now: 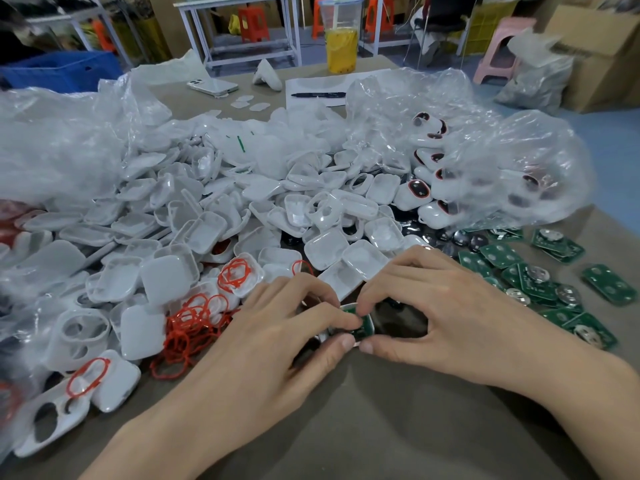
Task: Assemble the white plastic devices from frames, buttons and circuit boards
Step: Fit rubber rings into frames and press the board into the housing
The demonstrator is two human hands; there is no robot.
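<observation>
At the near centre of the bench: one white frame with a green circuit board lying in it, held between both hands. Whether it touches the surface cannot be told.

- Left hand: fingers curled, thumb and forefinger pinching the frame's left side.
- Right hand: fingers curled, thumb against the frame's near edge, forefinger tip pressed on the board from above. The tips of the two thumbs lie just beside each other.

Left and behind the hands:
- white shells, a large loose pile of shallow square pieces, spilling out of clear plastic sheeting.
- red loops, a tangle lying at the pile's near edge, just beside the left hand; a few more lie on single shells.
- holed frames, larger white pieces with oval openings, at the near left.

Right of the hands:
- loose circuit boards, green, scattered and overlapping, several carrying round metal discs.
- dark round buttons, a small heap between the boards and the white pile.
- finished devices, white with dark red-rimmed ovals, partly inside a clear bag.

Far end of the bench:
- drink cup, yellow liquid, with straw.
- phone, lying flat.
- black pen on a sheet of paper.
</observation>
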